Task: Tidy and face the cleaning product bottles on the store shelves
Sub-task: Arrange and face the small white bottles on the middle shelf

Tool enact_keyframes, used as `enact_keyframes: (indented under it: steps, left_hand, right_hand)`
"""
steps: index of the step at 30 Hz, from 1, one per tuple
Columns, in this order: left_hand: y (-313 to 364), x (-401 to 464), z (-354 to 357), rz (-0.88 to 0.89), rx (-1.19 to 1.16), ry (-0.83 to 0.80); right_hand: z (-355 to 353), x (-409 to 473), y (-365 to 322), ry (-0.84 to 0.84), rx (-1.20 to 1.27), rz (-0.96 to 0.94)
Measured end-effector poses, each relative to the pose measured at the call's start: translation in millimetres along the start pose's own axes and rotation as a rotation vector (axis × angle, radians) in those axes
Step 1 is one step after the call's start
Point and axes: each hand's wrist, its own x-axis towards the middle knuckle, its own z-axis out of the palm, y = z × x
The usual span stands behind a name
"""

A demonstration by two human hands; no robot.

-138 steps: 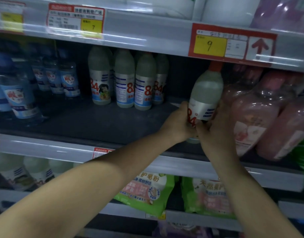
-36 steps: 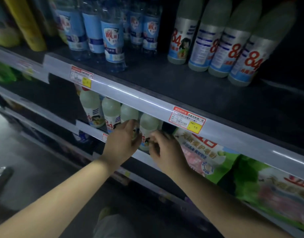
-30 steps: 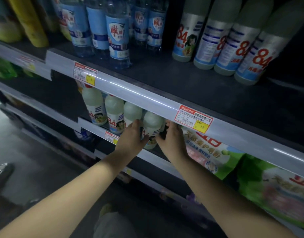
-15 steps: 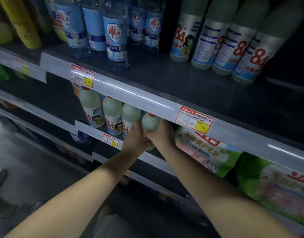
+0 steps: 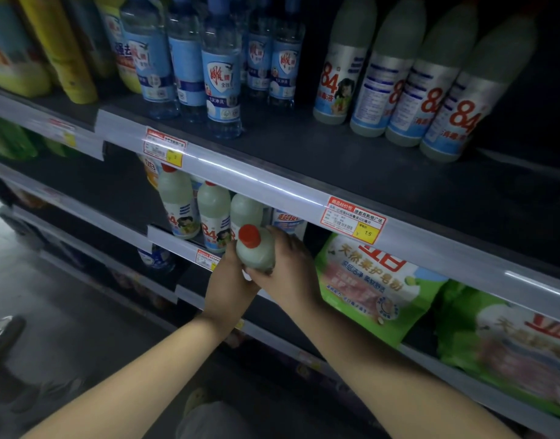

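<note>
Both hands, left hand and right hand, wrap the pale red-capped plastic bottle, tilted out before the lower shelf, probably to turn its label forward.

Both forearms are bare to the frame edge, no sleeves showing on the left hand or right hand, with no rings visible.

Red-capped pale bottle — tilted outward, cap foremost — off the lower shelf
</note>
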Motion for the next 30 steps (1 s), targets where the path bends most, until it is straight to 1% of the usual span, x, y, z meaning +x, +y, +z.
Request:
enact_keyframes:
  steps: [2, 7, 10, 13, 17, 20, 24, 30]
  left_hand:
    - [6, -6, -9, 0.01, -0.015, -0.013]
    - [35, -16, -30, 0.009, 0.05, 0.013]
    - [54, -21, -44, 0.101, 0.092, 0.056]
    - [76, -23, -59, 0.115, 0.056, 0.053]
    - [109, -25, -74, 0.196, 0.062, 0.048]
    - [137, -25, -84, 0.244, 0.082, 0.07]
    - [173, -22, -94, 0.304, 0.09, 0.053]
    - [207, 1, -80, 0.422, 0.123, 0.011]
  right_hand:
    - [-10, -3, -6, 0.029, -0.003, -0.042]
    - [-36, -5, -24, 0.086, 0.038, -0.1]
    - [-58, -1, -40, 0.093, 0.059, -0.108]
    - [-82, 1, -54, 0.103, 0.122, -0.105]
    - [-115, 3, -71, 0.087, 0.179, -0.112]
    - [-139, 8, -81, 0.155, 0.177, -0.148]
    - [-167, 16, -88, 0.224, 0.199, -0.166]
    - [-193, 31, -76, 0.309, 0.202, -0.105]
